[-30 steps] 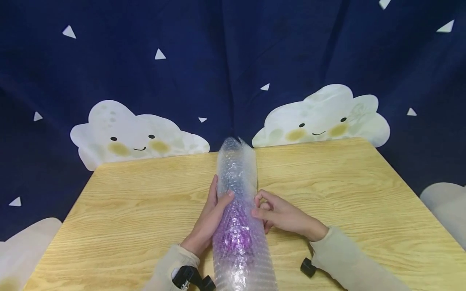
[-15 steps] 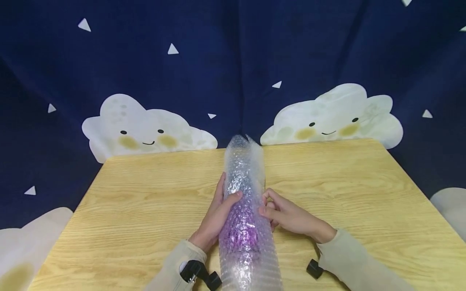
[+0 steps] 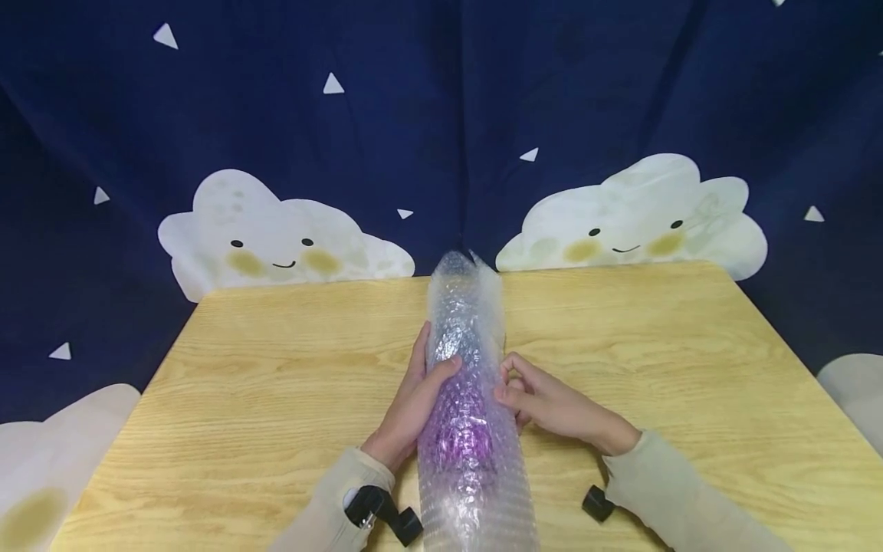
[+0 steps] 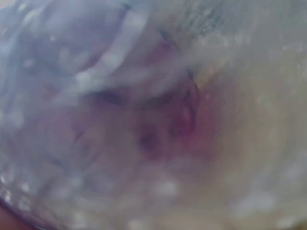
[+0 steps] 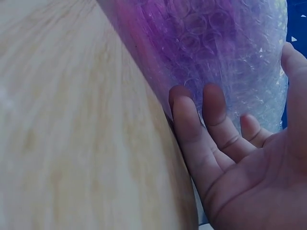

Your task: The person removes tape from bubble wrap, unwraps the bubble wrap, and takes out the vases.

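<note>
A long bundle in clear bubble wrap lies lengthwise down the middle of the table, with something purple showing through the layers; its kind is unclear. My left hand holds the bundle from its left side, thumb across the top. On the other side my right hand pinches the wrap's edge between thumb and forefinger. Seen from the right wrist, the curled fingers of that hand are at the side of the wrap. Blurred plastic fills the left wrist view.
The wooden table extends on both sides of the bundle. A dark blue curtain with clouds and white triangles hangs behind it. Black wrist cameras sit at the left cuff and right cuff.
The head view has shifted, so the scene sits further right in the frame. Both hands keep almost the same place on the bundle.
</note>
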Available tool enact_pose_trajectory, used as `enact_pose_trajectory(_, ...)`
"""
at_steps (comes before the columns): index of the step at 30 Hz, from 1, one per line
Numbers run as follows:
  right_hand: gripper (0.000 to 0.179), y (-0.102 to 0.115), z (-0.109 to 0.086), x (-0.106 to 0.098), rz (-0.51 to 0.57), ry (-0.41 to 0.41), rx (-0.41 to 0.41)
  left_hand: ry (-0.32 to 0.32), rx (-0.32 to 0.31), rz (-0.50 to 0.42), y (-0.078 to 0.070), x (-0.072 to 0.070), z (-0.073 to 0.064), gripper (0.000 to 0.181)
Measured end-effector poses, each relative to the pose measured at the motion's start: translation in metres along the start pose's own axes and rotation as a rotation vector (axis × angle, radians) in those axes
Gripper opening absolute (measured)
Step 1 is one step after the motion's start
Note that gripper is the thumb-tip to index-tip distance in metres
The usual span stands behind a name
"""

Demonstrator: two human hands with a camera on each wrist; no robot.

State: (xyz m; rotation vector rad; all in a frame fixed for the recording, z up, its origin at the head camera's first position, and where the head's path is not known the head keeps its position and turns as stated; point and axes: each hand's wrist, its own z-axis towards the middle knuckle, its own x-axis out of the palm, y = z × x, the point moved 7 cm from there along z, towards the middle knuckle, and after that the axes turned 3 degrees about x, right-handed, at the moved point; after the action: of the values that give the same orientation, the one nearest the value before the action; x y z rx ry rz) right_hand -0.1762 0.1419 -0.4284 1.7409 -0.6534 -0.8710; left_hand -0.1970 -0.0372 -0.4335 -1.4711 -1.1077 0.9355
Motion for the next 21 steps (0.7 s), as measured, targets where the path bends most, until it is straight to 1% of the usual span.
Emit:
enact_pose_trajectory(8,0.031,-0.001,0.001,-0.004,0.006,-0.031,0.033,-0.004,-0.006,0.012,-0.001,-0.001,0.001,0.092)
enact_pose_trajectory(11,0.03,0.001,0.002,-0.005,0.005,-0.037,0.035,-0.007,-0.002,0.008,-0.005,-0.001,0.001,0.093)
enact_pose_trajectory(15,0.03,0.004,0.001,-0.007,0.003,-0.038,0.034,-0.007,0.004,-0.021,-0.007,0.0,0.002,0.093)
enact_pose_trajectory(18,0.03,0.005,0.0,-0.009,-0.024,-0.045,0.033,-0.008,0.004,-0.04,-0.007,0.001,0.001,0.091)
enact_pose_trajectory(21,0.03,0.008,-0.001,-0.011,-0.089,-0.072,0.031,-0.01,0.011,-0.04,-0.007,0.001,0.001,0.091)
